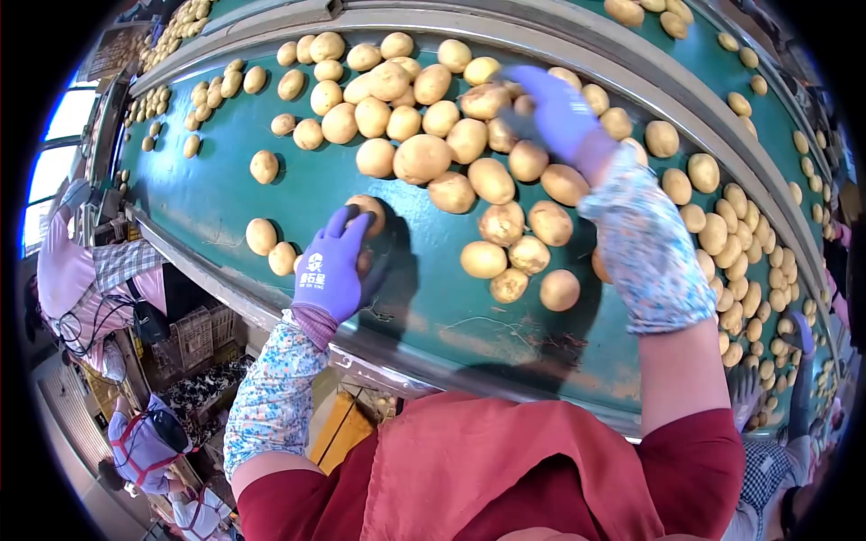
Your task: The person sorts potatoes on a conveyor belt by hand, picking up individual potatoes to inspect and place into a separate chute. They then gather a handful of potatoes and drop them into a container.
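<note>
My left hand point(336, 261), in a purple glove with dark fingertips, is low over the green conveyor belt point(415, 270). Its fingers curl over a potato point(368, 213), which shows beyond the fingertips, and a bit of potato also shows beneath the palm. Farther up, my right hand point(552, 110), gloved the same way, reaches into a dense group of potatoes point(422, 159). Motion smears its fingers beside a brownish potato point(484, 101). Closer to me is a small cluster of potatoes, including a rough-skinned one point(502, 224).
A metal rail point(451, 22) borders the far side of the belt, with another belt of potatoes beyond. The metal near edge point(388, 374) runs in front of my apron. Many potatoes point(744, 252) crowd the right. A co-worker's gloved hand point(744, 392) is at lower right; people point(149, 446) stand at left.
</note>
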### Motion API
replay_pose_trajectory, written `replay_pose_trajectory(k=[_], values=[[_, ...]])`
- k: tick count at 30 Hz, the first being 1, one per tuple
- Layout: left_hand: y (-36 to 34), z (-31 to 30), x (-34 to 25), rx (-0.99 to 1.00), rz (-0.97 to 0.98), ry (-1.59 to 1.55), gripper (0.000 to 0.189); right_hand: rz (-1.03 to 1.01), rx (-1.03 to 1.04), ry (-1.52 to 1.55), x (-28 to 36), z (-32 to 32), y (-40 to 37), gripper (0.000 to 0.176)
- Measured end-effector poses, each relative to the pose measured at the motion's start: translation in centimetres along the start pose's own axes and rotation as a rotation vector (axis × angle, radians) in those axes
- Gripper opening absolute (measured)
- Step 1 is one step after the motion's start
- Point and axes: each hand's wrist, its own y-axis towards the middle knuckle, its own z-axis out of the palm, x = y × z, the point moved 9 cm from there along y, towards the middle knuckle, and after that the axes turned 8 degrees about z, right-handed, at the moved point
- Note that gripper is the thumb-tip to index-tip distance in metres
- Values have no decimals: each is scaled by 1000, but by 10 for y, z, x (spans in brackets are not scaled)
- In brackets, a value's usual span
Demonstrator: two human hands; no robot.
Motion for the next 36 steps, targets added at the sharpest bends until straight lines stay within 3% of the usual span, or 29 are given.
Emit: replay_pose_trajectory(k=[1,3,4,5,7,8,9,12,13,14,16,17,18,19,20,21,22,23,25,26,27,28,29,30,32,33,36], values=[[4,-7,-5,23,6,-55,58,-270,73,-415,18,43,15,47],[30,-35,-18,-77,43,-76,63,-146,99,-542,44,54,15,55],[43,-32,-17,-98,81,-53,65,-98,278,-578,41,58,25,61],[56,-26,-15,-123,121,-29,68,-127,458,-647,49,59,25,50],[82,18,-8,97,87,-32,71,-58,483,-637,45,68,28,51],[94,22,-9,20,91,34,70,-79,468,-733,59,67,20,48],[106,23,-12,83,107,99,63,-72,538,-833,61,78,16,48],[123,27,-11,89,225,127,57,-2,481,-599,60,73,-5,45],[124,24,-12,122,256,149,57,-41,282,-421,61,63,-15,69],[125,23,-11,154,286,167,57,-62,228,-343,53,62,-19,70],[121,23,-6,113,345,128,54,-29,279,-112,39,57,-26,64],[119,22,-5,70,404,102,51,-2,342,-37,40,44,-24,51],[121,20,2,22,418,19,46,-50,255,13,34,23,-19,45],[126,15,8,-16,429,-68,41,127,223,224,23,0,-12,40],[138,13,25,87,236,-304,34,291,155,451,11,-24,-8,36],[145,17,42,191,26,-525,28,389,40,644,6,-47,-3,45],[159,12,49,146,94,-376,23,463,-97,842,1,-71,1,55],[164,3,34,265,69,-211,33,250,-313,831,5,-103,5,84],[161,1,11,167,465,-138,46,310,-469,864,-26,-111,10,64],[153,5,-3,263,559,-154,58,495,-278,965,-18,-87,-3,45],[142,12,-9,358,554,-47,59,688,-83,1034,-8,-62,-21,39],[127,15,-19,318,637,90,58,485,38,444,3,-40,-35,31],[114,24,-25,270,718,224,57,269,26,-145,16,-17,-52,26],[108,37,-21,212,753,296,56,276,195,-101,52,3,-79,22],[105,35,-20,212,739,351,54,60,180,-592,79,48,-116,44],[108,28,-14,261,689,187,53,87,79,-565,90,48,-122,60],[127,2,14,394,460,-344,54,310,242,-445,69,62,-123,55]])
